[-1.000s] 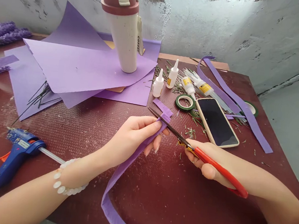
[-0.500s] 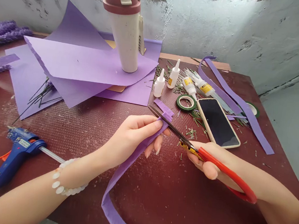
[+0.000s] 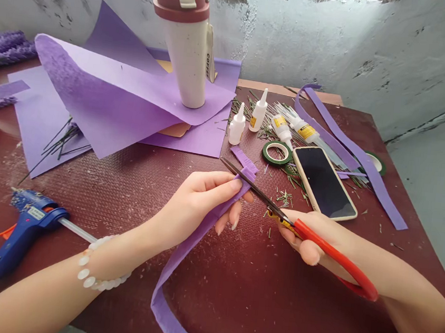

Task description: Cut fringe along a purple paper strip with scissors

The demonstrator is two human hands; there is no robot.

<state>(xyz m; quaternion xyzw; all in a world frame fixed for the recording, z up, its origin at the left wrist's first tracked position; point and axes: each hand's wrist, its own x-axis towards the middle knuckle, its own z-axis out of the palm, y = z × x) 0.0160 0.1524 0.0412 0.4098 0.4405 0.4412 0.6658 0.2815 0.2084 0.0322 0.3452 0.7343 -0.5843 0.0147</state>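
Note:
My left hand (image 3: 211, 197) pinches a long purple paper strip (image 3: 181, 260) near its upper end, and the rest of the strip hangs down toward the front edge of the table. Cuts run along the strip's end (image 3: 244, 159), making a fringe beyond my fingertips. In my right hand (image 3: 306, 233) are scissors (image 3: 335, 260) with red handles. Their dark blades lie across the strip just above my left thumb; how far apart the blades stand I cannot make out.
Purple paper sheets (image 3: 133, 109) carry a coffee tumbler (image 3: 187, 51). A blue glue gun (image 3: 24, 236) lies at left. Small glue bottles (image 3: 259, 112), green tape (image 3: 277, 153), a phone (image 3: 326, 182), cut stems and more purple strips (image 3: 383, 183) are at right.
The left edge of the large purple sheet has curled upward and over. My hands, the strip and the scissors have barely moved.

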